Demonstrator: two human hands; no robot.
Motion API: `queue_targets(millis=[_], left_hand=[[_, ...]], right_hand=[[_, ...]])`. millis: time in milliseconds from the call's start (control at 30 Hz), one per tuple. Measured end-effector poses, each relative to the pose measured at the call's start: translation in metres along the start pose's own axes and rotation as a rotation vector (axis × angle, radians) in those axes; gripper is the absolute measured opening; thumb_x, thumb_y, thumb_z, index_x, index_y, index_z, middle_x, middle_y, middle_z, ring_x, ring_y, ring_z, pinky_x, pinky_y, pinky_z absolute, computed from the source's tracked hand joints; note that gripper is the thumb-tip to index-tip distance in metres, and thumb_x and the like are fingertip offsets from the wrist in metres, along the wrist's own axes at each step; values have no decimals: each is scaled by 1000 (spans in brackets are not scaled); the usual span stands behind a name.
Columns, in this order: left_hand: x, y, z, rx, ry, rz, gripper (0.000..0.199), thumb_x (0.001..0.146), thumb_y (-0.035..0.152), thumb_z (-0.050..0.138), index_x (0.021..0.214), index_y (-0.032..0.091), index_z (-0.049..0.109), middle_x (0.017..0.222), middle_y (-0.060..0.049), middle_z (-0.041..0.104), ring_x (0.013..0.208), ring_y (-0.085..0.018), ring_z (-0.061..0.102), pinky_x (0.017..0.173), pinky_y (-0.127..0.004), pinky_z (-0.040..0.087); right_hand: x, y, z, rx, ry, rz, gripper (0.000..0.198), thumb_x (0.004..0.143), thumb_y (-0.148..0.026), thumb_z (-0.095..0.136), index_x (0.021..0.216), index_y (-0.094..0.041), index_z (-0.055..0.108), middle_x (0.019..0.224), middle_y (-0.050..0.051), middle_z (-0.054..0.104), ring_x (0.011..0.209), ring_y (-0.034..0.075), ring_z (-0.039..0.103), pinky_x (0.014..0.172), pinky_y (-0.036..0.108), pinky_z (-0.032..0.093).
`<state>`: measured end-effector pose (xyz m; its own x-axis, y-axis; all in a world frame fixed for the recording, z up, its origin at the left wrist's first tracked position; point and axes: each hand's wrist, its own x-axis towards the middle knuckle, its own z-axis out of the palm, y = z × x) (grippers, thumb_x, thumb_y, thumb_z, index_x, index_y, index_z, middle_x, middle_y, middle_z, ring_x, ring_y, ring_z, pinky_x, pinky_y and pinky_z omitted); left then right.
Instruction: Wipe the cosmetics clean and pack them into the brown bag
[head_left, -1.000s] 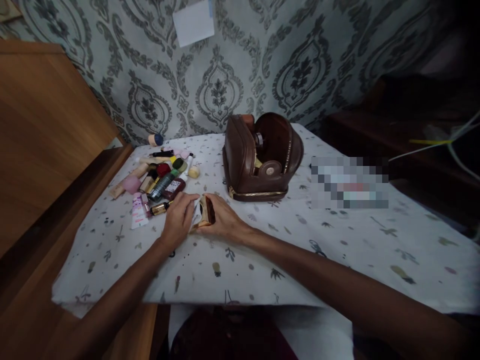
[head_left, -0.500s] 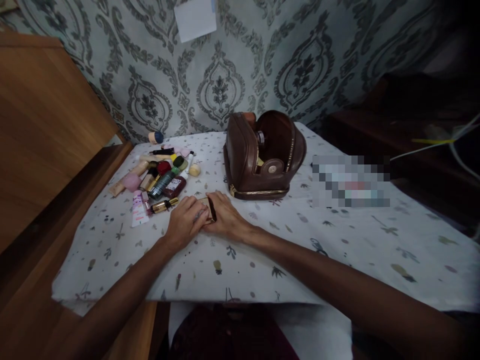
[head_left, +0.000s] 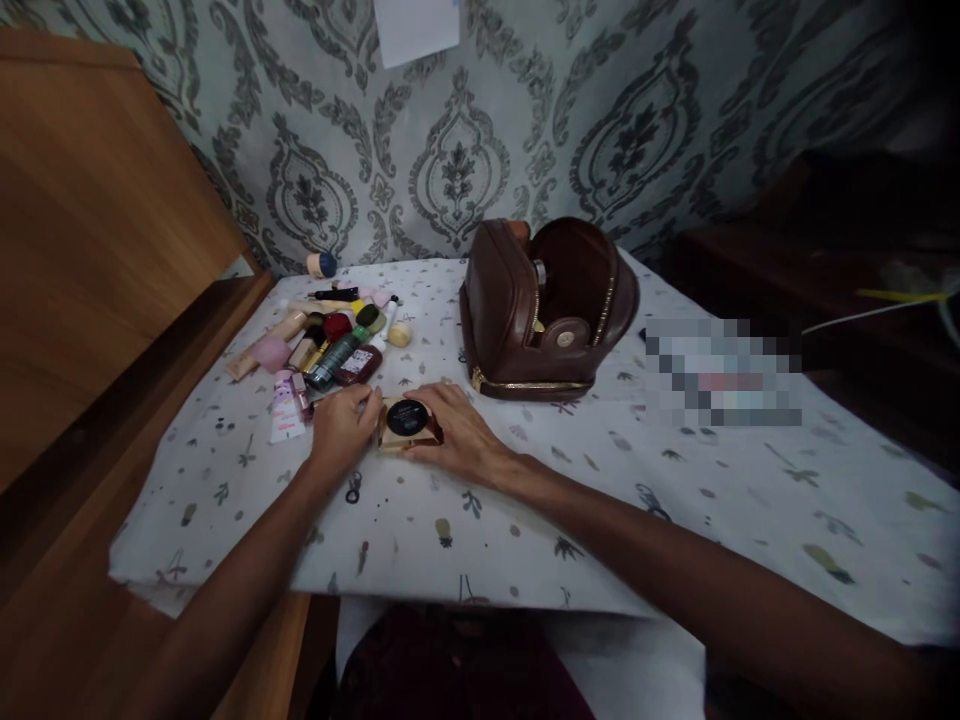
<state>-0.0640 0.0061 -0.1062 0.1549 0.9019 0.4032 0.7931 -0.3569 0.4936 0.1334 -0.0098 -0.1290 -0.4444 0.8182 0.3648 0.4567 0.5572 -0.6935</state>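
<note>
On the patterned cloth, a square gold makeup compact [head_left: 409,420] lies with a round black label facing up. My right hand [head_left: 457,435] grips its right side, fingers along the far edge and thumb at the near edge. At the compact's left edge is my left hand [head_left: 343,428], its fingers curled in and pressed together there; the fingertips are partly hidden. Just behind that hand, a dark red bottle [head_left: 360,366] and a green tube [head_left: 335,360] lie among several cosmetics. A pink-and-white tube [head_left: 286,408] rests to the left of my left hand.
An open brown leather cosmetic bag [head_left: 499,320] stands behind and right of my hands. A pink sponge [head_left: 271,353], a small cream-coloured jar [head_left: 400,334] and a blue-capped item [head_left: 322,265] sit at the left. A blurred-out item [head_left: 724,370] lies right. Wooden furniture [head_left: 97,220] borders the left side.
My left hand has drawn left off the compact's top, uncovering its black label. My right hand stays on its right side. The whole view has shifted slightly.
</note>
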Motion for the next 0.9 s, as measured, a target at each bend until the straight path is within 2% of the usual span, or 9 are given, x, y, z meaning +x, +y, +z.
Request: queue_targets(millis=[100, 233, 333, 433, 500, 600, 733, 833, 900], left_hand=[[1, -2, 0, -50, 13, -23, 42, 93, 39, 44, 56, 20, 45, 53, 3, 43, 53, -13, 42, 57, -28, 26], [0, 2, -2, -187, 83, -54, 43, 97, 41, 37, 62, 20, 51, 57, 2, 48, 59, -14, 47, 59, -27, 34], [-2, 5, -3, -360, 166, -109, 42, 98, 42, 40, 67, 19, 57, 59, 2, 52, 60, -15, 49, 61, -27, 37], [-3, 7, -4, -402, 202, -92, 40, 98, 41, 42, 70, 19, 59, 63, 2, 54, 63, -14, 50, 63, -27, 38], [-3, 7, -3, -383, 188, -55, 39, 98, 40, 42, 71, 19, 60, 64, 2, 54, 64, -14, 50, 65, -27, 38], [-2, 6, -1, -340, 127, -23, 38, 98, 39, 41, 72, 18, 59, 65, 2, 53, 65, -14, 52, 66, -27, 39], [-2, 3, 4, -237, 35, 44, 37, 100, 36, 38, 74, 18, 58, 68, 0, 53, 68, -16, 53, 67, -29, 38], [-3, 2, 8, -179, -14, 105, 34, 101, 33, 37, 77, 19, 56, 73, -1, 53, 73, -17, 54, 70, -30, 38], [-4, 1, 9, -165, -31, 131, 32, 101, 32, 36, 78, 19, 55, 75, -1, 52, 74, -17, 54, 71, -30, 39]], right_hand=[[1, -4, -2, 147, 86, 76, 51, 75, -36, 78, 118, -21, 57, 115, 9, 59, 111, 27, 53, 99, 46, 43], [5, -12, -5, 654, 111, 303, 50, 82, -58, 66, 118, -24, 55, 107, 7, 63, 98, 23, 61, 87, 39, 52], [9, -18, -7, 1033, -11, 480, 58, 86, -73, 48, 109, -21, 58, 96, 9, 69, 85, 23, 67, 72, 36, 56], [10, -23, -7, 1151, -182, 643, 62, 91, -73, 39, 100, -16, 60, 81, 11, 71, 69, 20, 70, 58, 29, 55], [9, -25, -7, 1109, -227, 686, 53, 93, -67, 43, 99, -16, 57, 76, 9, 71, 63, 18, 70, 54, 25, 53], [5, -27, -7, 944, -263, 662, 38, 95, -54, 50, 108, -18, 50, 69, 3, 69, 56, 17, 68, 51, 24, 53], [2, -27, -16, 489, -243, 504, 40, 95, -46, 51, 126, -20, 43, 56, -6, 56, 44, 15, 57, 46, 24, 45], [3, -27, -27, 179, -265, 371, 42, 92, -46, 57, 124, -20, 49, 64, -4, 57, 52, 13, 54, 53, 25, 39], [4, -27, -33, 49, -321, 311, 52, 83, -51, 67, 123, -21, 51, 75, -1, 61, 64, 16, 56, 58, 27, 38]])
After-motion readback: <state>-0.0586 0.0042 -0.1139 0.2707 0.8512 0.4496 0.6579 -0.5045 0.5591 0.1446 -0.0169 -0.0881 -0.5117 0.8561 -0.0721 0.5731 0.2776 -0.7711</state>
